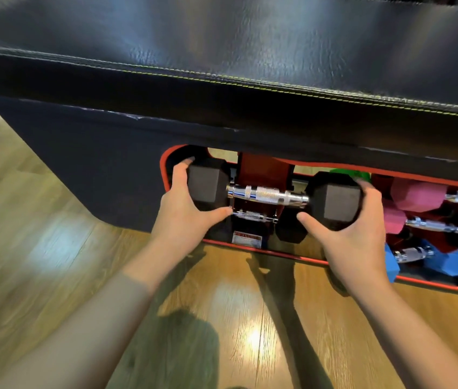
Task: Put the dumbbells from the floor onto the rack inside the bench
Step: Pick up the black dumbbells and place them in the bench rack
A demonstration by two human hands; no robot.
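Note:
A black hex dumbbell (269, 194) with a chrome handle lies level in the red-rimmed side opening of the black bench (222, 66). My left hand (185, 203) grips its left head, fingers over the top and thumb underneath. My right hand (354, 228) grips its right head the same way. Behind the handle stands the red rack (261, 169). Just below hangs a second black dumbbell (253, 216), mostly hidden by the one I hold.
To the right inside the opening sit pink dumbbells (418, 193), a blue dumbbell (452, 262) and a green one (348, 174) at the back. A white warning label (246, 239) is on the rack's base. Wood floor (54, 248) stretches in front.

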